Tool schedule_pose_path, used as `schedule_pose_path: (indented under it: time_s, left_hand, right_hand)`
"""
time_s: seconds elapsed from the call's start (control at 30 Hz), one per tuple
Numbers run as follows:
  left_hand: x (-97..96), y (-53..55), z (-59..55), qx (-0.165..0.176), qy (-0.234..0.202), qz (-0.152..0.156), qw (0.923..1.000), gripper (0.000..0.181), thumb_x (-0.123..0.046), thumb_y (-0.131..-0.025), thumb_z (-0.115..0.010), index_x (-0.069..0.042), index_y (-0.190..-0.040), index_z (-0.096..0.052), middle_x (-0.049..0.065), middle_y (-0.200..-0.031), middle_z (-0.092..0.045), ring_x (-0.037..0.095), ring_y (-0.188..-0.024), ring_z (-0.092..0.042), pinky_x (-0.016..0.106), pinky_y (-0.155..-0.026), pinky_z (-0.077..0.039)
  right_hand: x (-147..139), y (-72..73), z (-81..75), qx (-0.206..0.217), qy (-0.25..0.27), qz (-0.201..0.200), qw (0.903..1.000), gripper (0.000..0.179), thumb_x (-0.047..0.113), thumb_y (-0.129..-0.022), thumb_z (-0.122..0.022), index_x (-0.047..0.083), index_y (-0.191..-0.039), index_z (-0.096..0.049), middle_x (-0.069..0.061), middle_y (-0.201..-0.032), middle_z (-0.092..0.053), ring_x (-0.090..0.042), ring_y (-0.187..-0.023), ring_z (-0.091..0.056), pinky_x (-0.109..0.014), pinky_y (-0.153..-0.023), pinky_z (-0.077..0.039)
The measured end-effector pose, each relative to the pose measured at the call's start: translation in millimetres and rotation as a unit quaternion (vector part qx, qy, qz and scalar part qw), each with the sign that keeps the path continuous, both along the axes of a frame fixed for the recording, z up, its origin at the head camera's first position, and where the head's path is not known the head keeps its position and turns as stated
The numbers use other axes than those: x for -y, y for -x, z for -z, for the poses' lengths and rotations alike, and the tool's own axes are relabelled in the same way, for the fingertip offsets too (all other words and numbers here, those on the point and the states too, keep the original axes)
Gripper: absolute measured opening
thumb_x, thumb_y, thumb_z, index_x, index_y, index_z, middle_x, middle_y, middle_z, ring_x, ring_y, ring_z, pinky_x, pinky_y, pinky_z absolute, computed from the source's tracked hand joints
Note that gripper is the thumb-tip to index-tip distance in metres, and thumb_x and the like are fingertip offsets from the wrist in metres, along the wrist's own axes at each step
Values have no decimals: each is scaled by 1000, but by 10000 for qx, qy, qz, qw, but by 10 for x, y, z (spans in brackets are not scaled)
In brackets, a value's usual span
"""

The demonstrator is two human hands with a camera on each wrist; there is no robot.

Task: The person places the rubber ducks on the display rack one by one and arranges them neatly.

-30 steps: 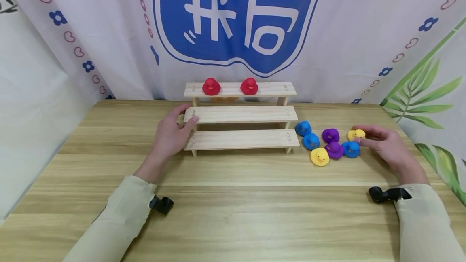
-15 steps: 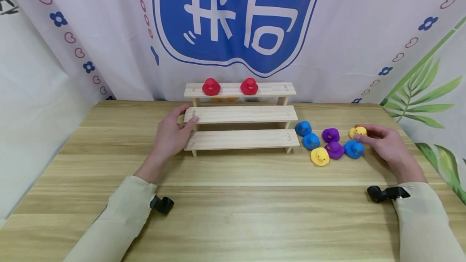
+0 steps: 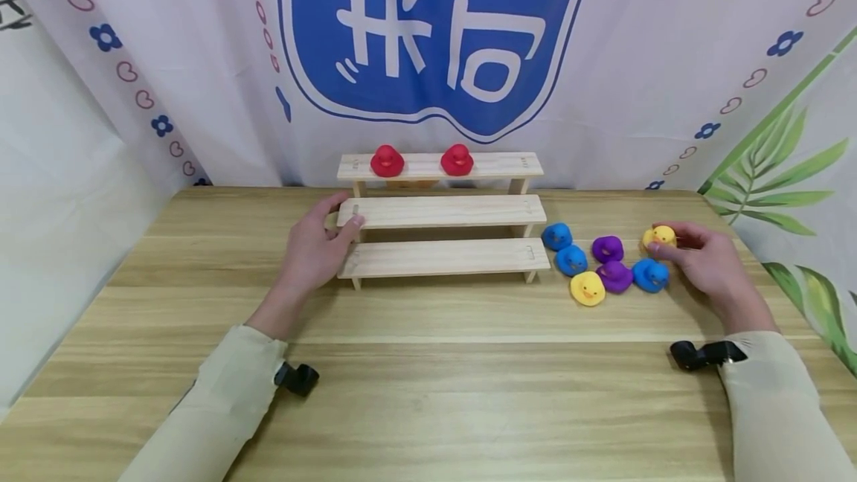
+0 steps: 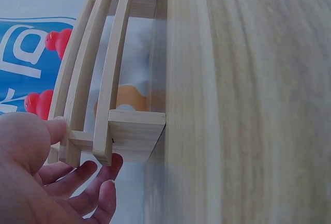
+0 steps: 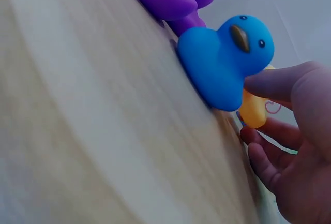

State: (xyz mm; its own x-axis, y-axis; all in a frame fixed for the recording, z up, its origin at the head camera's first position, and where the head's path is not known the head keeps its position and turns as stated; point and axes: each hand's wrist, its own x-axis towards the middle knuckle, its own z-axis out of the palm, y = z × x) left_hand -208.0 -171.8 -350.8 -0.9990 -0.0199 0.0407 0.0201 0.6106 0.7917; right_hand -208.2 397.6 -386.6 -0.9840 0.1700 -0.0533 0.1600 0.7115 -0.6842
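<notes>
Yellow duck [image 3: 661,234], pinched in a person's right hand [image 3: 711,262], at the 3 o'clock side of a toy cluster on a wood-grain tabletop [image 3: 469,370]. The head view takes in the full cluster and a three-tier stand [image 3: 442,210] with two red ducks [image 3: 387,161] on its top shelf. The right wrist view brings up close the face of a blue duck [image 5: 240,38], the yellow one partly hidden behind it. The left wrist view reveals a support [image 4: 137,133] under the stand's lowest board and an orange patch [image 4: 132,99] beyond, of which the head view catches a sliver.

Seen from the head, the thumb lies at the yellow duck's 6 o'clock and the forefinger near its 1 o'clock, palm toward 4. Whether the duck's base meets the tabletop, or the thumb touches the blue duck near 7 o'clock, cannot be told. The left hand [image 3: 316,244] grips the left end of the stand's middle shelf, thumb on top.

Purple ducks [image 3: 614,277] sit toward 8 and 9 o'clock. The table's far edge meets hanging cloth [image 3: 643,95] at 12; its right edge slants past the right hand toward 4. Wood grain stretches toward 6 o'clock, between the sleeves [image 3: 207,393].
</notes>
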Motion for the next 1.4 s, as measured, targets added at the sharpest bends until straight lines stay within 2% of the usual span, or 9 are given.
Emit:
schedule_pose_path:
  time_s: [0.13,0.3,0.53,0.63,0.8,1.03,1.23,1.4]
  left_hand:
    - [-3,-4,-3,16,-23,-10,10000,65,-41,-110,-57,-14,-165,-37,15,-165,-46,31,-110,-72,31,-79,-61]
    - [-3,-5,-11,23,-2,-28,10000,64,-41,-110,-57,-15,-165,-37,15,-165,-46,32,-111,-73,33,-81,-61]
    - [2,-6,-13,-7,12,-23,10000,63,-40,-110,-57,-15,-165,-39,15,-164,-47,33,-111,-73,32,-80,-61]
    - [1,1,-8,-9,7,-4,10000,63,-40,-110,-57,-15,-165,-39,15,-164,-47,32,-109,-73,32,-80,-61]
    - [-12,6,-4,3,16,29,10000,64,-42,-110,-57,-15,-165,-38,16,-164,-47,32,-109,-73,31,-79,-60]
    - [-8,9,-2,-12,10,-10,10000,63,-39,-110,-57,-14,-164,-39,15,-163,-48,32,-108,-73,28,-74,-59]
    - [1,-2,1,-19,6,4,10000,64,-40,-110,-57,-13,-165,-38,15,-164,-47,32,-107,-73,25,-71,-57]
    - [5,-7,0,-30,-2,17,10000,65,-41,-110,-57,-13,-165,-38,15,-164,-47,32,-107,-73,25,-70,-56]
  right_hand:
    - [47,13,-62,-87,-75,-24,9999,75,58,-103,-60,5,-156,-50,-31,-154,-48,-50,-139,-44,-63,-106,-39]
    - [154,20,-145,-268,-28,-108,9996,71,55,-104,-61,8,-157,-50,-27,-153,-49,-48,-139,-43,-44,-96,-42]
    - [397,51,-241,-848,-50,-136,9963,63,54,-102,-65,12,-150,-59,-9,-141,-56,-22,-123,-50,-19,-88,-42]
    - [486,54,-287,-982,-71,-184,9950,63,54,-102,-64,12,-149,-60,-7,-140,-57,-20,-123,-50,-12,-87,-41]
    - [609,47,-356,-1112,-174,-393,9929,60,51,-104,-63,10,-148,-60,-13,-143,-58,-31,-130,-50,-14,-89,-41]
    - [796,55,-408,-1278,-85,-643,9897,53,44,-106,-64,14,-150,-60,-11,-144,-60,-20,-125,-50,-8,-86,-41]
    - [963,97,-442,-1306,100,-768,9884,53,41,-107,-63,15,-152,-58,-11,-147,-60,-24,-131,-51,-10,-86,-42]
    - [1064,154,-491,-1395,219,-884,9860,51,40,-106,-64,19,-152,-58,-8,-147,-61,-19,-129,-51,-11,-87,-44]
